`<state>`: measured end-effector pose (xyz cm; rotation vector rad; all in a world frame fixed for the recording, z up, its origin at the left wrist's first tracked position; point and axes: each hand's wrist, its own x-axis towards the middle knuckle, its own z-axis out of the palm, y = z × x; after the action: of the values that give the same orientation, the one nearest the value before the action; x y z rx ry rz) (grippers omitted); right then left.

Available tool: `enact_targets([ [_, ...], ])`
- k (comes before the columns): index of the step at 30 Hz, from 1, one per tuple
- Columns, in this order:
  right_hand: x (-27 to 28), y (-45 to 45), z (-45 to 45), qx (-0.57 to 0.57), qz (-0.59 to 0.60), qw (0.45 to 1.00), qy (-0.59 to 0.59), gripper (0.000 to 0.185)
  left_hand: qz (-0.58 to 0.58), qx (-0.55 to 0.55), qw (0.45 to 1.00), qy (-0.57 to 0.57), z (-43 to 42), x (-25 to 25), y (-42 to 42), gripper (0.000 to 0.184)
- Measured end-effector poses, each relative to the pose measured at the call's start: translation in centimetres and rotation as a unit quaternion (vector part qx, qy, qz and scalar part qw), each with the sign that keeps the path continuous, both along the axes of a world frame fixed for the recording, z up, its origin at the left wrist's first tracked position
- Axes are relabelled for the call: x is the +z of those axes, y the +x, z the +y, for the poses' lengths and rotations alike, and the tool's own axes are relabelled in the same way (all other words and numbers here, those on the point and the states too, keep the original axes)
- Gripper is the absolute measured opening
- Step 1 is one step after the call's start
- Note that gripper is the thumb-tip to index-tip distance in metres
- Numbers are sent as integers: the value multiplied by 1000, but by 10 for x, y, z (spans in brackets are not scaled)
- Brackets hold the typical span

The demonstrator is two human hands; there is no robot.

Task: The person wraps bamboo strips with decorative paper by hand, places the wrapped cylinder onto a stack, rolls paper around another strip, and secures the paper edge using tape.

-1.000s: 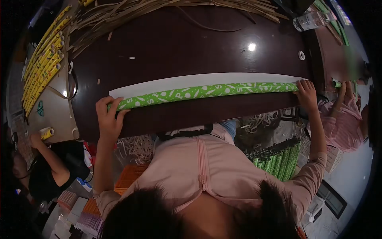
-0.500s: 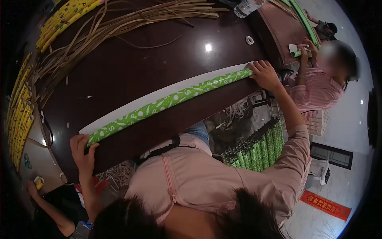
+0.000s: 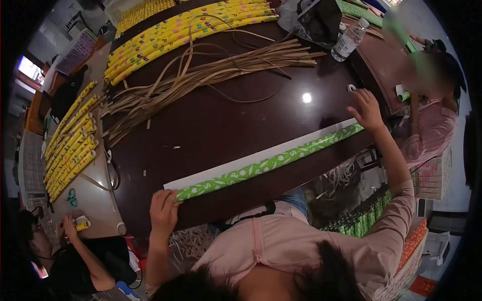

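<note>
A roll of green patterned wrapping paper lies lengthwise along the front of the dark table, a strip of its white underside showing on the far side. My left hand is closed around its left end, the thumb hidden from me. Above the other end, my right hand is off the paper with fingers apart and nothing in them. Just beyond those fingertips sits a small white ring, like a roll of tape.
Brown flat strips lie across the table, with yellow patterned rolls behind. A clear bottle stands at the back right beside a dark plastic bag. Green scissors lie left. Co-workers sit on both sides.
My right hand has let go of the paper roll's right end and lifted toward the white ring. My left hand stays at the left end. The camera view has shifted, showing more of the table's back.
</note>
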<state>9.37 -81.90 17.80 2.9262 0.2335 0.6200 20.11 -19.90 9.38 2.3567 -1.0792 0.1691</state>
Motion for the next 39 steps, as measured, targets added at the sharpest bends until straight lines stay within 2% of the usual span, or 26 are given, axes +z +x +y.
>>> enact_targets([
  [1,-2,22,11,-12,-44,996,75,25,0,-5,1000,-7,-2,1,-2,34],
  [2,-1,45,29,18,-70,992,99,14,-20,-3,1000,-11,-2,-2,-4,35],
  [6,-25,112,84,156,-65,966,196,12,-23,2,999,-43,-6,-3,-13,34],
  [7,-21,116,100,160,-19,976,147,11,-25,4,999,-35,-4,-6,-17,33],
  [9,-24,126,115,214,-8,976,28,10,-31,-19,999,-35,-3,-10,-24,32],
  [12,-25,119,120,134,-10,989,61,7,-48,1,999,-5,4,-10,-30,31],
  [13,-21,112,125,124,14,958,257,8,-25,10,1000,0,6,-11,-31,31],
  [14,-4,103,139,116,37,889,441,9,-4,23,1000,3,7,-12,-32,31],
  [15,29,83,167,166,75,772,609,13,-11,28,1000,-8,8,-14,-31,31],
  [16,67,60,189,257,99,715,642,16,-6,33,999,-7,8,-16,-31,30],
  [18,104,32,227,490,83,533,685,27,1,15,1000,-13,-4,-8,-27,30],
  [19,126,18,246,515,76,448,727,24,48,42,998,-22,-12,-1,-30,31],
  [20,134,17,276,591,31,294,750,25,99,68,992,-26,-18,3,-34,32],
  [21,136,20,295,649,-16,128,749,31,99,63,993,-28,-22,1,-33,32],
  [27,122,4,322,656,10,130,743,30,43,37,997,-48,-25,0,-35,34],
  [33,107,-19,344,665,23,132,735,30,59,59,996,-40,-33,17,-42,35],
  [39,105,-35,331,670,48,142,727,30,50,55,996,-50,-29,9,-42,35],
])
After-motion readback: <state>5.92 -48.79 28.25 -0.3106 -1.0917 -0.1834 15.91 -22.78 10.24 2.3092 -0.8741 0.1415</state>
